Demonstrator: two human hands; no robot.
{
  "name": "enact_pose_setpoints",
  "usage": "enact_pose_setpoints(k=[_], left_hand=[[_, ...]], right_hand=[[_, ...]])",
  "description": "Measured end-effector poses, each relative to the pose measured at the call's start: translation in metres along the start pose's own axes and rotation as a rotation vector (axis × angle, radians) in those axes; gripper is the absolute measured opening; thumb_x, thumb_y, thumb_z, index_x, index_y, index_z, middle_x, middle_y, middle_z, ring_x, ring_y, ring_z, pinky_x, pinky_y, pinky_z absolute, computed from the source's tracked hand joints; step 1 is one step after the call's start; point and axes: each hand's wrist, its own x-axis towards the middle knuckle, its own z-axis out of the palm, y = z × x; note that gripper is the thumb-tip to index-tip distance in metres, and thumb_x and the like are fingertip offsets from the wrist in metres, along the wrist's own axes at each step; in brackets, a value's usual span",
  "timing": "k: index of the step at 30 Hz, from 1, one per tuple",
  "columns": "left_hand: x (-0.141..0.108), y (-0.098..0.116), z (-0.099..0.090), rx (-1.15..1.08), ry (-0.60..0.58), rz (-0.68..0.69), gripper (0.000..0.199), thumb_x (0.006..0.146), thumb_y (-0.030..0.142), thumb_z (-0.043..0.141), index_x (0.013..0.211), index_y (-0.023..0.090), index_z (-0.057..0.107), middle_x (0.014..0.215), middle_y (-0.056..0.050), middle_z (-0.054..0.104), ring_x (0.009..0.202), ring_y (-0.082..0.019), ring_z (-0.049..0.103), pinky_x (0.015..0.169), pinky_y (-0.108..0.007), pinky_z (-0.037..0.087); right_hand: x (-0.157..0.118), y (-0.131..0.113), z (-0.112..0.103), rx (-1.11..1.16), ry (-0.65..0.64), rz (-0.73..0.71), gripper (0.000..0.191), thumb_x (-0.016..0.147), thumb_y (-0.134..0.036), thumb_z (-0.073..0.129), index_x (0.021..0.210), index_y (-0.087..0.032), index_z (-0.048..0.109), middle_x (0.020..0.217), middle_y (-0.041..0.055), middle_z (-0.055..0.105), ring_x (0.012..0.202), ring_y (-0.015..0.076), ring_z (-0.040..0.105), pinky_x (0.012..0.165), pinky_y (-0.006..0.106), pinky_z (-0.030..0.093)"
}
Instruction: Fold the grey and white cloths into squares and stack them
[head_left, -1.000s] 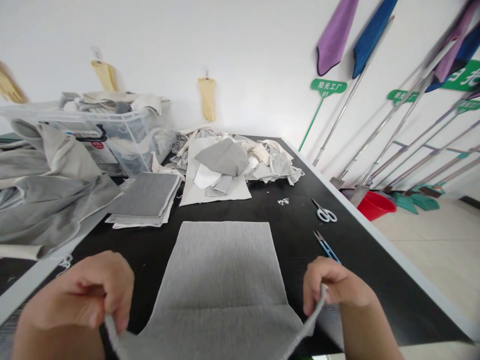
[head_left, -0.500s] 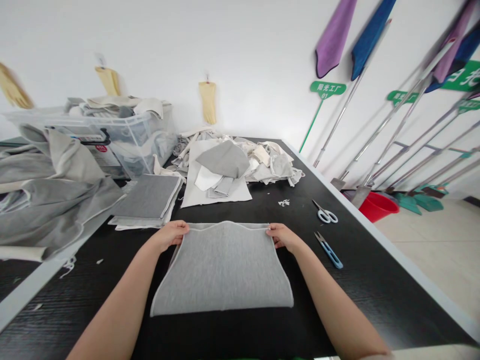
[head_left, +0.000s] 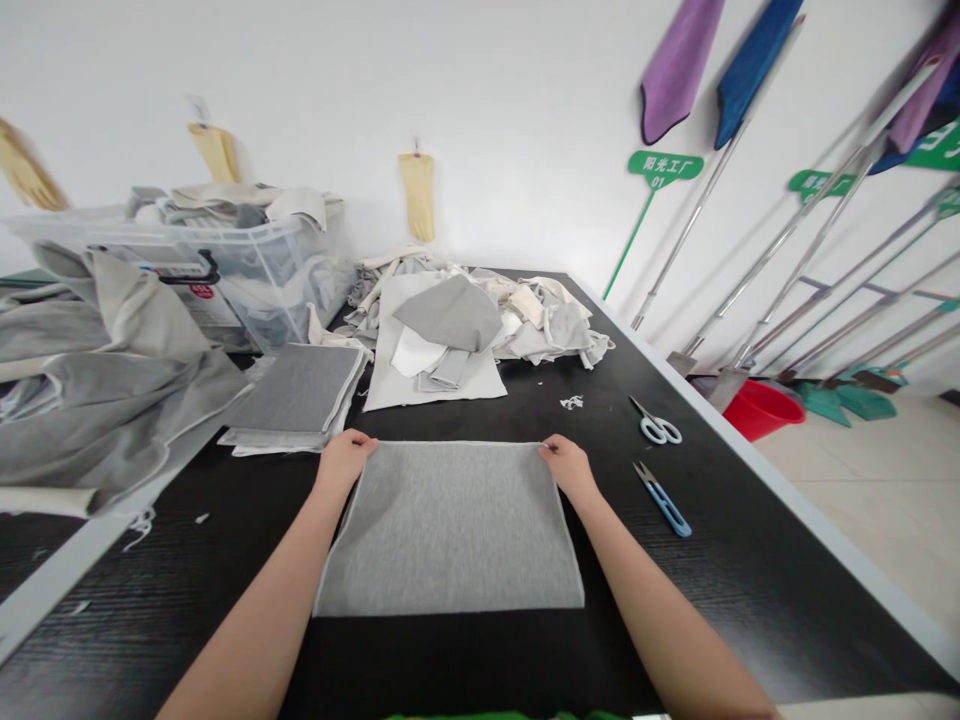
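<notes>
A grey rectangular cloth (head_left: 454, 530) with pale stitched edges is spread over the black table (head_left: 750, 590) in front of me. My left hand (head_left: 346, 460) pinches its far left corner, and my right hand (head_left: 568, 468) pinches the far right one. The far edge runs nearly straight between the two hands. Left of the cloth lies a stack of folded grey cloths (head_left: 292, 390). On the right are white-handled scissors (head_left: 656, 425) and blue thread snips (head_left: 664, 500), neither touched by a hand.
Loose cloth pieces (head_left: 450, 315) are heaped at the back. A clear plastic bin (head_left: 262, 270) filled with cloths and a large grey cloth heap (head_left: 112, 390) stand left. Thread scraps (head_left: 572, 402) lie mid-table. Beyond the right edge are a red basin (head_left: 765, 410) and long-handled tools.
The cloth's far edge, slack and doubled before, is now pulled straight and the cloth lies flatter. Both hands still pinch its corners; the right has shifted slightly outward.
</notes>
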Motion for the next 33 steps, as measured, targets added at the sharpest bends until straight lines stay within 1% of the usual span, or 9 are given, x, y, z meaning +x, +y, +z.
enact_pose_setpoints(k=[3,6,10,14,19,22,26,29,33], left_hand=[[0.002,-0.001,0.0,0.13,-0.015,0.109,0.027,0.056,0.032,0.053,0.077,0.016,0.056,0.058,-0.001,0.054,0.058,-0.015,0.052,0.056,-0.024,0.037],[-0.001,0.0,0.0,0.194,-0.034,0.143,0.042,0.058,0.029,0.051,0.098,0.015,0.05,0.063,-0.001,0.056,0.063,-0.016,0.054,0.059,-0.024,0.038],[-0.009,0.003,-0.002,0.377,0.016,0.148,0.043,0.064,0.035,0.046,0.105,0.022,0.046,0.082,-0.004,0.058,0.076,-0.019,0.054,0.062,-0.027,0.038],[-0.014,0.006,-0.006,0.507,0.05,0.148,0.042,0.066,0.046,0.042,0.101,0.025,0.05,0.105,-0.008,0.048,0.09,-0.023,0.049,0.067,-0.031,0.038],[-0.012,0.004,-0.006,0.513,0.034,0.174,0.029,0.065,0.045,0.044,0.078,0.023,0.057,0.1,-0.007,0.048,0.089,-0.023,0.048,0.071,-0.033,0.037],[-0.007,0.0,-0.002,0.38,0.022,0.217,0.024,0.066,0.04,0.044,0.074,0.021,0.055,0.088,-0.006,0.051,0.082,-0.021,0.05,0.07,-0.032,0.036],[-0.004,-0.003,0.003,-0.12,-0.045,0.207,0.02,0.063,0.035,0.049,0.075,0.018,0.049,0.066,0.0,0.052,0.063,-0.014,0.051,0.061,-0.025,0.038],[-0.008,0.002,0.003,-0.459,-0.084,0.172,0.031,0.058,0.034,0.057,0.081,0.016,0.048,0.065,0.002,0.052,0.058,-0.011,0.05,0.057,-0.022,0.037],[-0.014,0.01,0.0,-0.645,-0.08,0.141,0.037,0.053,0.031,0.062,0.085,0.015,0.051,0.063,0.003,0.051,0.054,-0.008,0.048,0.054,-0.02,0.037]], right_hand=[[-0.007,-0.004,0.003,-0.099,0.048,-0.052,0.011,0.067,-0.027,0.045,0.066,-0.02,0.054,0.057,-0.0009,0.051,0.056,0.0127,0.045,0.054,0.024,0.031],[-0.013,-0.008,0.005,-0.311,0.058,-0.098,0.016,0.071,-0.027,0.043,0.078,-0.021,0.055,0.066,0.0017,0.055,0.06,0.0135,0.048,0.053,0.024,0.03],[-0.016,-0.01,0.002,-0.553,0.092,-0.145,0.024,0.073,-0.031,0.044,0.093,-0.023,0.054,0.088,0.005,0.054,0.075,0.0168,0.049,0.055,0.025,0.031],[-0.015,-0.008,-0.003,-0.618,0.108,-0.208,0.028,0.073,-0.036,0.045,0.099,-0.027,0.053,0.101,0.0051,0.049,0.09,0.0216,0.043,0.058,0.027,0.033],[-0.015,-0.007,0.0,-0.6,0.106,-0.236,0.017,0.071,-0.031,0.047,0.084,-0.025,0.056,0.098,0.0035,0.051,0.086,0.0206,0.043,0.062,0.029,0.032],[-0.014,-0.007,0.003,-0.507,0.084,-0.263,0.011,0.07,-0.027,0.048,0.079,-0.023,0.054,0.087,0.0017,0.055,0.08,0.0183,0.045,0.062,0.028,0.032],[-0.013,-0.003,0.005,-0.186,0.021,-0.286,0.008,0.07,-0.024,0.044,0.075,-0.022,0.05,0.068,-0.0022,0.053,0.064,0.0126,0.047,0.058,0.023,0.034],[-0.011,0.001,0.006,0.021,0.014,-0.312,0.005,0.068,-0.024,0.045,0.07,-0.02,0.049,0.064,-0.0029,0.05,0.06,0.0109,0.046,0.057,0.022,0.035],[-0.008,0.001,0.008,0.225,-0.003,-0.292,0.006,0.062,-0.022,0.051,0.066,-0.018,0.05,0.062,-0.0023,0.051,0.057,0.0108,0.046,0.054,0.022,0.036]])
